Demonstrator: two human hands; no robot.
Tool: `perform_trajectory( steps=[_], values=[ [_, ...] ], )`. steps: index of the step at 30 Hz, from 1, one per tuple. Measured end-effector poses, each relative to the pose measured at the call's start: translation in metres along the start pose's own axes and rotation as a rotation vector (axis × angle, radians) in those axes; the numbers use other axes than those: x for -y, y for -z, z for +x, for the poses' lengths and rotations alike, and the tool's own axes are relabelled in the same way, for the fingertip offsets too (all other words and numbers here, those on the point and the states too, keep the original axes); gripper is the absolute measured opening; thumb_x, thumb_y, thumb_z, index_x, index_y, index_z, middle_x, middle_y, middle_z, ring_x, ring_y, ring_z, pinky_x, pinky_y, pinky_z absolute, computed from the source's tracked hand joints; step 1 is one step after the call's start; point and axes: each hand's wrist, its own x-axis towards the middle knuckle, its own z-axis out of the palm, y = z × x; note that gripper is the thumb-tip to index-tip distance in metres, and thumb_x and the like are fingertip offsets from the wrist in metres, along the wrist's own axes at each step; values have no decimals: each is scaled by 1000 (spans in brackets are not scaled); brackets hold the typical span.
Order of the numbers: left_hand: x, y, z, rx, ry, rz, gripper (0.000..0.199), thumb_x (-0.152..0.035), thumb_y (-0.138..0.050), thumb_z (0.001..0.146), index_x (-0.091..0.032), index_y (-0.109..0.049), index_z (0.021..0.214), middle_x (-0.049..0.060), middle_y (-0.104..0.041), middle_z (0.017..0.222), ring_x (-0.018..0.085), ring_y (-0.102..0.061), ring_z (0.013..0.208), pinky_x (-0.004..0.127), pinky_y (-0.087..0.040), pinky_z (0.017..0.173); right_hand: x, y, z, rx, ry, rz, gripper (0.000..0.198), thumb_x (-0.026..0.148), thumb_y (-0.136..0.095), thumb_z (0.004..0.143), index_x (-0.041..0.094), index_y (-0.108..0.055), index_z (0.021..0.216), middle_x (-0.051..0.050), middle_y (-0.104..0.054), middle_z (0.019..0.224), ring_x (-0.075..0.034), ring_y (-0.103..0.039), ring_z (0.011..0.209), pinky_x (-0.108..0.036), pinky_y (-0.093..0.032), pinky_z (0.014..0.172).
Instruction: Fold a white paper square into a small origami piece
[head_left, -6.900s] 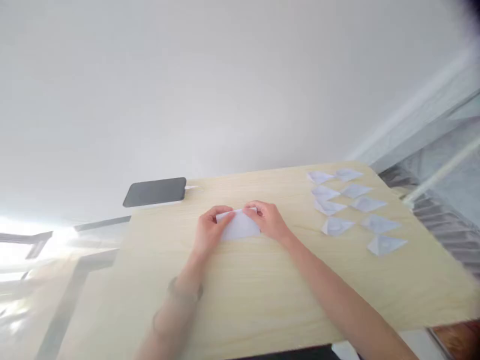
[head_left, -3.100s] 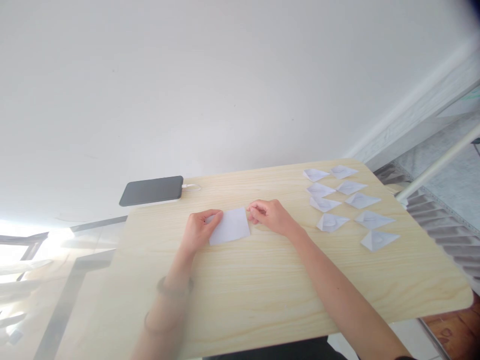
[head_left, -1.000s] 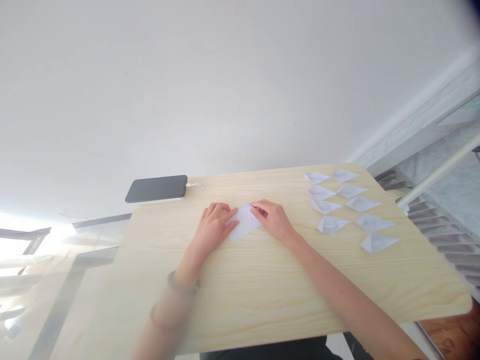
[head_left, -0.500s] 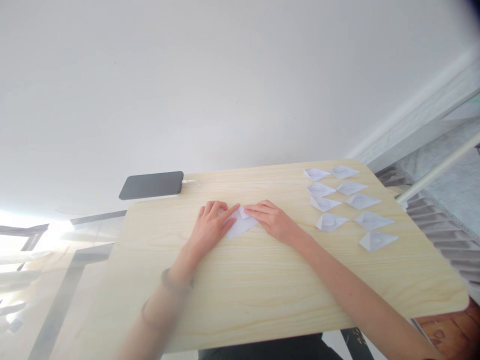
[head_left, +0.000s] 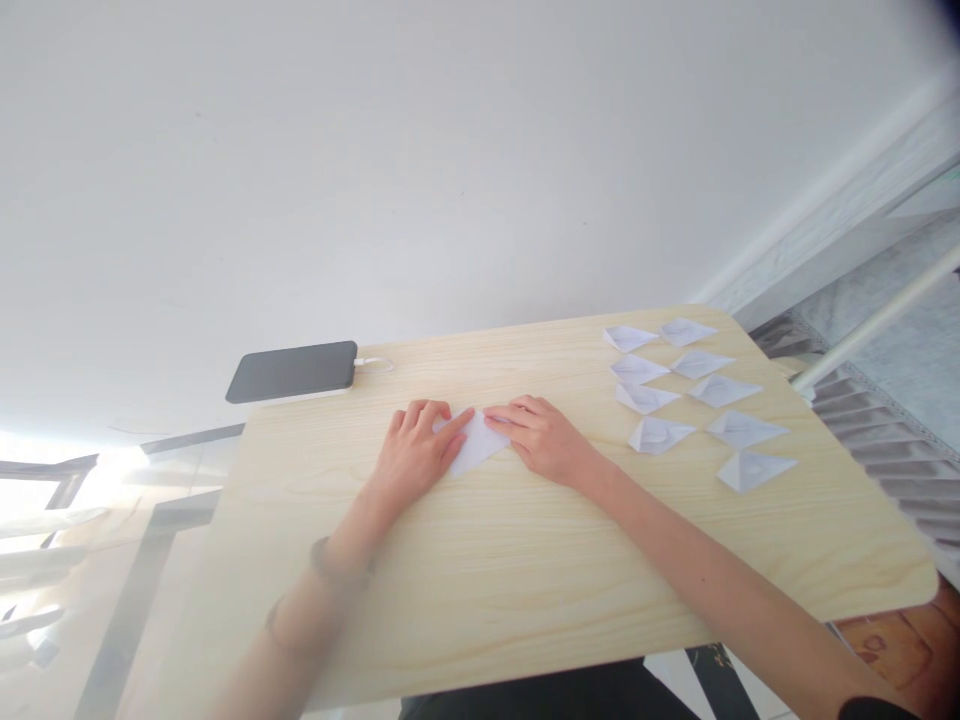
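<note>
White paper (head_left: 477,449) lies partly under left hand (head_left: 417,448), grip spread, and right hand (head_left: 545,440), grip unclear.

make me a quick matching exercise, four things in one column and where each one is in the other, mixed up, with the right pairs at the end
1. dark phone
2. folded paper shapes
3. sheet of paper
4. dark bands

A. on the right part of the tabletop
B. around the left arm
C. by the tabletop's far left corner
D. under the fingers of the left hand and right hand

Pairs: 1-C, 2-A, 3-D, 4-B
</note>
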Motion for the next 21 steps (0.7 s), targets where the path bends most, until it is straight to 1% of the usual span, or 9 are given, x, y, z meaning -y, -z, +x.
perform_trajectory(
  steps=[4, 7, 9, 12, 17, 21],
  values=[
    [-3, 3, 1, -6, 15, -11, 35, -30, -42, 88, -30, -49, 122, 8, -52, 103, 25, -44, 97, 38, -37, 78, 3, 0, -6, -58, -31, 0, 35, 8, -41, 82, 18, -59, 111, -6, -59, 116, -20, -48, 95, -38, -44, 81],
    [-4, 4, 1, -10, 25, -16, 36, -29, -42, 88, -30, -49, 122, 9, -52, 103, 24, -43, 98, 38, -37, 78, 9, 2, -4, -101, -84, 29, 33, 14, -44, 82, 18, -58, 111, -7, -60, 110, -20, -49, 94, -37, -43, 83],
    [-5, 5, 1, -2, 22, -18, 36, -29, -42, 88, -30, -49, 123, 9, -52, 102, 25, -43, 98, 38, -37, 77, 13, 2, 2, -87, -122, 16, 34, 22, -46, 82, 17, -55, 115, -9, -59, 105, -21, -49, 93, -37, -42, 83],
    [-7, 6, 1, 13, 28, -1, 36, -29, -40, 88, -30, -49, 123, 9, -52, 103, 25, -43, 98, 38, -37, 75, 17, 3, 11, -58, -160, -32, 30, 26, -46, 84, 18, -58, 110, -9, -57, 96, -21, -49, 86, -36, -41, 80],
    [-8, 5, 1, 16, 53, 19, 36, -29, -41, 88, -30, -48, 123, 8, -52, 104, 26, -43, 99, 38, -36, 76, 13, 6, 10, -15, -159, -89, 26, 24, -38, 89, 18, -61, 100, -8, -56, 93, -20, -48, 85, -34, -40, 78],
    [-8, 4, 0, -2, 63, 1, 35, -29, -42, 87, -30, -50, 122, 8, -52, 103, 26, -43, 99, 38, -36, 77, 9, 10, -1, -18, -134, -92, 26, 22, -37, 89, 18, -61, 100, -9, -57, 95, -20, -48, 88, -34, -41, 79]
  ],
)
